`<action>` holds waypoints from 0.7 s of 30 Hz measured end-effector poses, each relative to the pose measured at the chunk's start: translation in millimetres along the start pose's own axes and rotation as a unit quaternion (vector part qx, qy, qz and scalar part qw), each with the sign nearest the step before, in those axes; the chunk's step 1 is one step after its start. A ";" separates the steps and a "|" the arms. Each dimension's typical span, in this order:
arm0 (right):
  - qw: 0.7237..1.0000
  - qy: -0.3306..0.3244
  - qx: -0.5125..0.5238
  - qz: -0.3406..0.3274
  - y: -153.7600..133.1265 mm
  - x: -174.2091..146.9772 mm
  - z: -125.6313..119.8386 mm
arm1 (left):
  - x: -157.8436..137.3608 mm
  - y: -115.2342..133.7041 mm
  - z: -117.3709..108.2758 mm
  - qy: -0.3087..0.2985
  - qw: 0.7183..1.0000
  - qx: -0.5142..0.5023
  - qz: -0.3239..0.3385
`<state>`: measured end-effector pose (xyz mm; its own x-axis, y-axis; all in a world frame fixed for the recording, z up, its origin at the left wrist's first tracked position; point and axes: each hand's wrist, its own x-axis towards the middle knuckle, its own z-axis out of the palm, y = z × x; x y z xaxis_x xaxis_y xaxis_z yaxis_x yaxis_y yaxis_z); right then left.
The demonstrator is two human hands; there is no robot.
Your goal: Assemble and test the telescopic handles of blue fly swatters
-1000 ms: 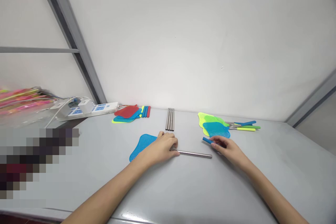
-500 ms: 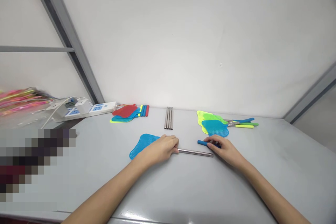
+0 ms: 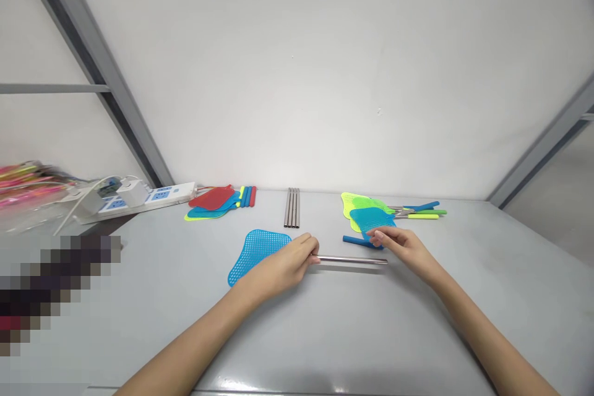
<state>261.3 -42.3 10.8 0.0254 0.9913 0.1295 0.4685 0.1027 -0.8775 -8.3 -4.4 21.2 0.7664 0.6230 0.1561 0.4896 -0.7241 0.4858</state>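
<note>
My left hand [image 3: 294, 260] is closed around the neck of a blue fly swatter, between its perforated head [image 3: 262, 250] and its bare metal tube [image 3: 352, 260]. The tube points right, raised slightly above its shadow on the table. My right hand [image 3: 403, 247] has its fingers drawn together at a short blue handle sleeve [image 3: 356, 241], just beyond the tube's free end. Part of the sleeve is hidden behind the fingertips; its left end sticks out. Close behind lie several fly swatters with handles, including a blue one [image 3: 369, 219] and a yellow handle [image 3: 422, 216].
Several metal tubes [image 3: 291, 207] lie side by side near the wall. Left of them are stacked swatter heads, a red one [image 3: 213, 198] on top, and several coloured sleeves [image 3: 248, 197]. A power strip [image 3: 160, 196] with plugs and cables stands at the far left.
The metal tube has risen a little off the table, in my left hand. My right hand and the blue handle sleeve have shifted slightly away from me. The view has turned slightly right.
</note>
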 end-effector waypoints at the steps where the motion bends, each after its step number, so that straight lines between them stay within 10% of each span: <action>1: 1.000 -0.002 0.000 -0.002 -0.3 -0.4 0.4 | 0.8 0.4 0.0 0.009 1.000 0.002 0.004; 21: 0.975 -0.219 0.030 0.020 -9.6 -9.6 16.6 | 5.0 11.9 11.7 0.027 0.997 0.056 0.037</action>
<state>241.9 -51.4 10.2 -0.3431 0.9337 -0.1023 0.4215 0.0557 -0.9051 6.3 -13.4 17.8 0.7799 0.5799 0.2354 0.4783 -0.7948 0.3734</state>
